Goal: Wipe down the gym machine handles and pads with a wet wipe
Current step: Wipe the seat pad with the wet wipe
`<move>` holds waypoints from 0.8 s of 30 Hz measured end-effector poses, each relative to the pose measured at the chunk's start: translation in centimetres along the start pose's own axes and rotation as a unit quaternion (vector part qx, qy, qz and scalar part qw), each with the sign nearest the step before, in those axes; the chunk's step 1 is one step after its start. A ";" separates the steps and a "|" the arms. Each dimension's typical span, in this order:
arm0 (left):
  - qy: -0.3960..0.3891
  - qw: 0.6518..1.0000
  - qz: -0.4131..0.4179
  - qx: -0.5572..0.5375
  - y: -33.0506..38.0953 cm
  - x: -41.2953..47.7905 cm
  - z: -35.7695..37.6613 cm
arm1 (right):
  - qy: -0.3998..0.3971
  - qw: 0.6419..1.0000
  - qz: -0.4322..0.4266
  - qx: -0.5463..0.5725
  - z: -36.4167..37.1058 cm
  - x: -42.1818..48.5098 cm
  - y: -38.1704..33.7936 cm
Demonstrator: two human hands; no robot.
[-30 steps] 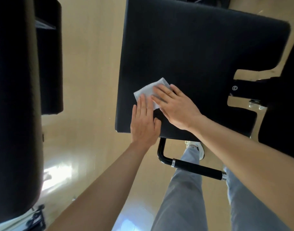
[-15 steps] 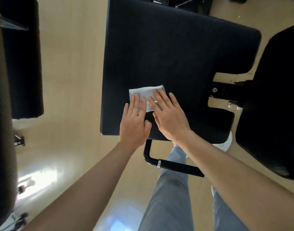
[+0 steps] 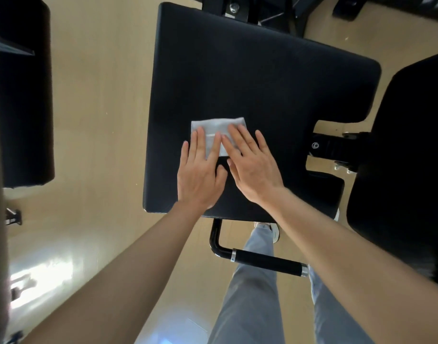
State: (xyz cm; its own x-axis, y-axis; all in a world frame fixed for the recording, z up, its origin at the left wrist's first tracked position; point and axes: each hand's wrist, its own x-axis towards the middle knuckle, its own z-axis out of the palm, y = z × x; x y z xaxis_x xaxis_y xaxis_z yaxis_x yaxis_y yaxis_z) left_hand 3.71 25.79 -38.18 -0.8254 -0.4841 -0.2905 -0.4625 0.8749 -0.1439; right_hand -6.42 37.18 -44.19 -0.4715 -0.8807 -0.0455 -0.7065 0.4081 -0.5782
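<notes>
A white wet wipe point(image 3: 216, 127) lies flat on the large black seat pad point(image 3: 262, 83) of the gym machine, near the pad's middle. My left hand point(image 3: 200, 172) presses its straight fingers onto the wipe's left part. Beside it, my right hand point(image 3: 250, 165) lies flat with its fingertips on the wipe's right part. Both palms rest on the pad just below the wipe. A black handle point(image 3: 267, 261) with metal rings sticks out under the pad's near edge.
Another black pad point(image 3: 411, 157) stands at the right, joined by a black bracket point(image 3: 332, 147). Dark upholstered pads point(image 3: 22, 95) fill the left side. Wooden floor point(image 3: 96, 120) lies between them. My legs in grey trousers point(image 3: 252, 294) stand below the handle.
Both hands have slid the wipe away from the pad's near left corner toward its middle, and the wipe now lies square instead of skewed. The view has shifted so the pad sits more centrally.
</notes>
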 end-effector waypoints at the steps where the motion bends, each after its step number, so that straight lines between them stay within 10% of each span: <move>1: 0.008 1.000 -0.009 -0.005 -0.1 1.3 -0.3 | 0.000 1.000 0.000 -0.005 -0.4 1.3 0.3; 10: 0.130 0.991 -0.011 -0.040 1.7 7.1 -1.0 | 0.076 0.990 0.118 -0.020 -2.4 1.3 4.4; 24: 0.054 0.991 -0.118 -0.033 -2.8 10.9 -2.1 | 0.007 0.991 0.132 -0.039 -2.3 0.5 4.9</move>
State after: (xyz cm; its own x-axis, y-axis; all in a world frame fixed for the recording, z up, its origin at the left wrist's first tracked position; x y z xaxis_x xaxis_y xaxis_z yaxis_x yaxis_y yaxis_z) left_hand -4.68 18.03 -38.96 -0.7196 -0.6772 -0.1533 -0.6639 0.7358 -0.1337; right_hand -11.34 39.29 -45.20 -0.6514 -0.7382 -0.1754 -0.5962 0.6410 -0.4833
